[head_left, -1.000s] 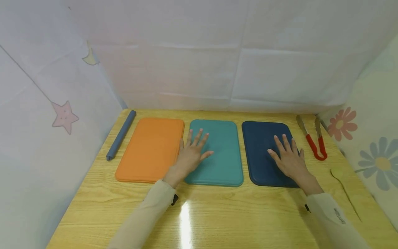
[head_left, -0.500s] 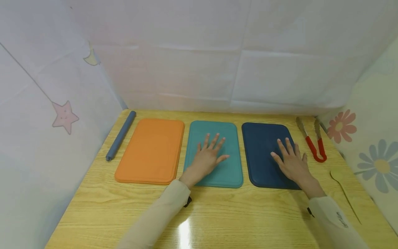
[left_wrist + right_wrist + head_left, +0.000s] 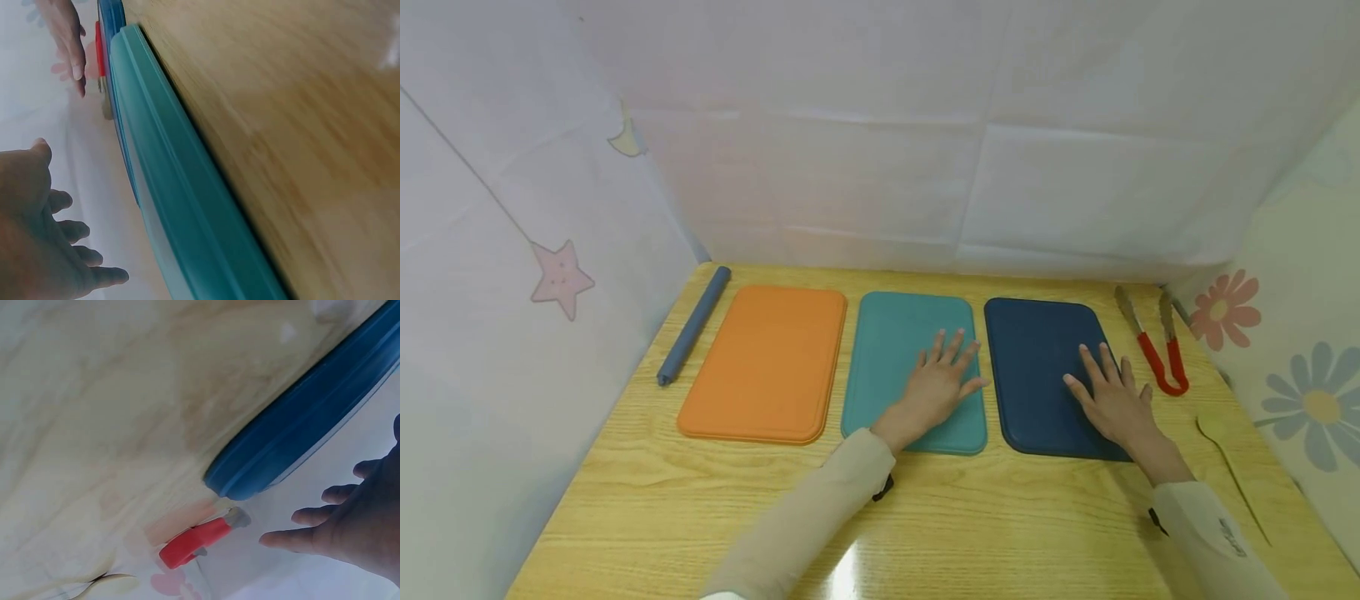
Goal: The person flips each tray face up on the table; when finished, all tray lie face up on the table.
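Three flat rectangular boards lie in a row on the wooden table: orange [image 3: 763, 362], teal [image 3: 887, 350] and dark blue [image 3: 1037, 367]. The left hand [image 3: 934, 390] is spread over the right part of the teal board, holding nothing; in the left wrist view that hand [image 3: 44, 231] hangs above the teal board [image 3: 181, 175] with a gap. Over the right part of the dark blue board, the right hand [image 3: 1116, 408] has its fingers spread and holds nothing. The right wrist view has this hand [image 3: 356, 525] raised off the blue board [image 3: 300, 425].
A blue-grey rolled item [image 3: 694, 325] lies left of the orange board. To the right are red-handled tongs [image 3: 1165, 358] and a thin gold spoon [image 3: 1232, 471]. White cloth [image 3: 850, 150] hangs behind the table [image 3: 1000, 525], with patterned cloth at both sides.
The left hand has moved right, from the gap between the orange and teal boards to the teal board's right part. The right hand has shifted slightly right and toward the near edge.
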`<state>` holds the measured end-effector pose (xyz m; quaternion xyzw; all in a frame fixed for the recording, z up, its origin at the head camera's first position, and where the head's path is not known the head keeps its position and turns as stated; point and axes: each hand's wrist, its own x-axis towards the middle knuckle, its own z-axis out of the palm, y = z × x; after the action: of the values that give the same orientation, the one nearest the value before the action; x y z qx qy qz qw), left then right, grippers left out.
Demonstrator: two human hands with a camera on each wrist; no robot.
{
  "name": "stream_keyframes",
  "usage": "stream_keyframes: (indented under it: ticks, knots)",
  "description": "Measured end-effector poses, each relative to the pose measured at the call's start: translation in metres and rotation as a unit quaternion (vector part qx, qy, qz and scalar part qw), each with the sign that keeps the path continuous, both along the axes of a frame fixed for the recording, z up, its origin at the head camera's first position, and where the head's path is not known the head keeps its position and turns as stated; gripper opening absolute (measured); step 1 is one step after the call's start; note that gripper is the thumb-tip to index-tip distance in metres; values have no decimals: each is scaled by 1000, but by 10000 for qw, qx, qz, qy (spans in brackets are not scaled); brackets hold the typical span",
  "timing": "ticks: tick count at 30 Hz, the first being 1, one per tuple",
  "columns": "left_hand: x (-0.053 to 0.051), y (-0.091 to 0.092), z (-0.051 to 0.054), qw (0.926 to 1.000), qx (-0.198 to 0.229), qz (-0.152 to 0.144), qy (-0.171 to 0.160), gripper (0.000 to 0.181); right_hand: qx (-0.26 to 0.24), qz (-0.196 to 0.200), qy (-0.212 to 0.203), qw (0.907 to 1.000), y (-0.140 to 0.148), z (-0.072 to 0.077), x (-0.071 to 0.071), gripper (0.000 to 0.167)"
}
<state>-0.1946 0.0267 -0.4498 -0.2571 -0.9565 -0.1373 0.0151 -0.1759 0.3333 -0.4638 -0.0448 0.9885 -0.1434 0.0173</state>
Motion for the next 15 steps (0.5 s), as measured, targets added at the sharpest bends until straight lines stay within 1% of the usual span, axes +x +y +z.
stream_keyframes:
  ticks: [3, 7, 9, 13, 15]
  knots:
    - [1, 10, 2, 10000, -12, -48, -33, 67, -29, -33, -18, 10000, 4, -1, 2, 74]
    - [2, 22, 6, 9997, 61, -123, -199, 67, -71, -93, -47, 9999, 8, -4, 3, 74]
    - [2, 29, 7, 9996, 29, -166, -220, 66, -80, -107, -43, 9999, 10, -5, 3, 74]
    - [1, 41, 5, 9995, -73, -211, -208, 66, -56, -102, -56, 9999, 13, -7, 2, 74]
    - [1, 48, 3, 9993, 10, -208, -311, 66, -35, -126, -76, 9999, 14, -8, 2, 74]
